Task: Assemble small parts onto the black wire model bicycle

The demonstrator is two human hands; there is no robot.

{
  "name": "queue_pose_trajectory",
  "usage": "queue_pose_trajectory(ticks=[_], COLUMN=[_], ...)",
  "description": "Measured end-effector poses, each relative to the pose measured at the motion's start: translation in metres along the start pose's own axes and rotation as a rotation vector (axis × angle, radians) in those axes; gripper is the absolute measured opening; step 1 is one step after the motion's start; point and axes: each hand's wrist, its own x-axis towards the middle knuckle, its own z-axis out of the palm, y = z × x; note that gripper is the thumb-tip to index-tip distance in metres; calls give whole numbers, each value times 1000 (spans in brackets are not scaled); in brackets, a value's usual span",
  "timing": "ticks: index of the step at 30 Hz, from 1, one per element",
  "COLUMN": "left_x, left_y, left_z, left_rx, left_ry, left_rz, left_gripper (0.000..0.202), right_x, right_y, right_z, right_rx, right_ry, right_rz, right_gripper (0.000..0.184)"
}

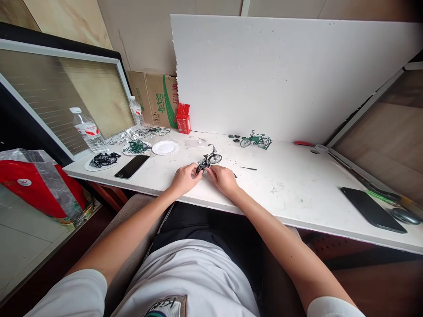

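A small black model bicycle (210,160) stands on the white table (284,189) right in front of me. My left hand (185,177) pinches its near end with closed fingers. My right hand (223,178) rests beside it, fingers curled at the same end; what they grip is too small to see. A finished green model bicycle (256,140) stands farther back by the white foam board (280,75).
A thin black tool (248,168) lies right of the bike. To the left are a phone (132,166), paper plates with black parts (102,160) and green parts (137,147), an empty plate (165,147), two water bottles (88,130), a red box (183,119). Another phone (372,209) lies at right.
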Motion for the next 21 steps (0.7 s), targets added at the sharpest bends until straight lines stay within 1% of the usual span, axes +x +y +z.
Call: queue_pose_trajectory(ticks=[3, 7, 13, 17, 21], left_x=[0, 0, 1, 0, 0], left_y=[-1, -2, -1, -2, -3], left_z=[1, 1, 0, 1, 1], left_rx=[2, -10, -12, -18, -33], left_ry=[5, 10, 11, 13, 0], left_rz=[4, 4, -3, -5, 4], left_gripper=[11, 10, 10, 11, 11], right_x=[-1, -2, -2, -2, -2], right_y=[-3, -4, 0, 1, 0], right_z=[-4, -6, -3, -1, -2], right_rx=[20, 111, 184, 175, 139], right_ry=[-7, 9, 47, 65, 61], right_rz=[1, -14, -83, -91, -56], right_gripper=[41, 26, 16, 15, 19])
